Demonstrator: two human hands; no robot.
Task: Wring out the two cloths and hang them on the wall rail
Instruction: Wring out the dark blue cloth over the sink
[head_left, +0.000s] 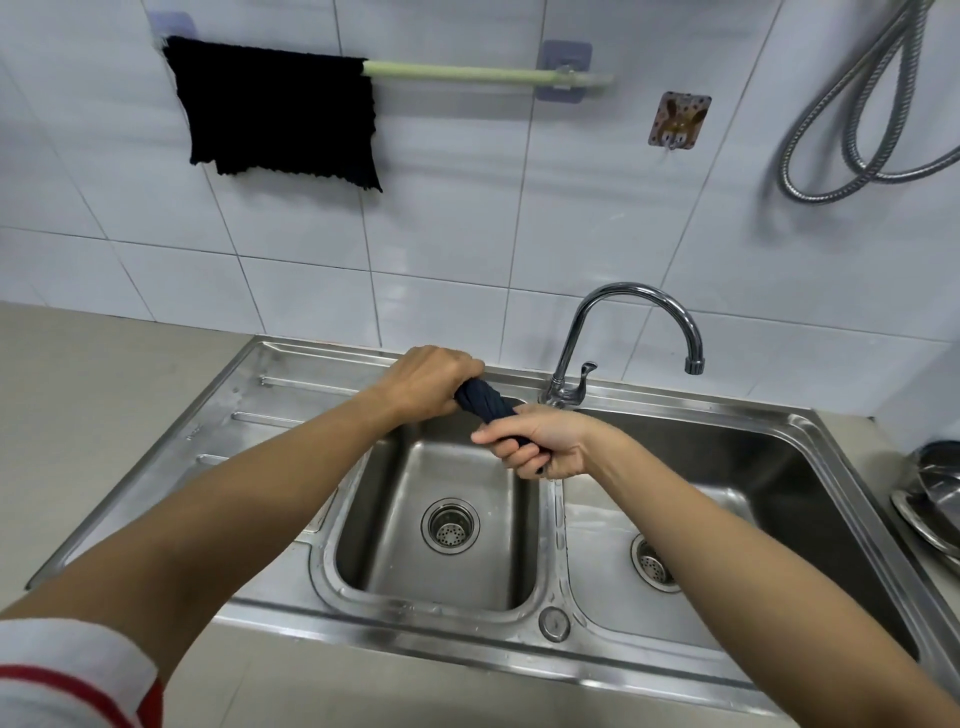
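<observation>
Both hands grip a dark blue cloth (485, 405) that is twisted into a tight rope above the sink (291, 364), which is set into the beige counter (93, 374). The left hand (428, 382) is closed in a fist around the far end of the cloth, over the back rim of the sink's left basin (441, 519). The right hand (540, 441) is closed around the near end, its fingers (511, 460) curled over the cloth, above the divider between the left basin and the right basin (727, 499). Only a short twisted stretch of cloth shows between the two fists. A chrome tap (631, 338) rises from the back rim just behind the right hand, its spout arching over the right basin. On the tiled wall above the counter's back edge, a pale green rail (483, 73) runs between two stick-on brackets, and a black cloth (280, 111) hangs draped over its left end, leaving the right part of the rail bare. A small decorated hook (678, 119) sits on the wall to the right of the rail, and a metal shower hose (852, 104) loops down at the upper right. Stacked metal bowls (930, 499) rest at the counter's right edge. A white sleeve (72, 675) with a red stripe shows at the lower left.
</observation>
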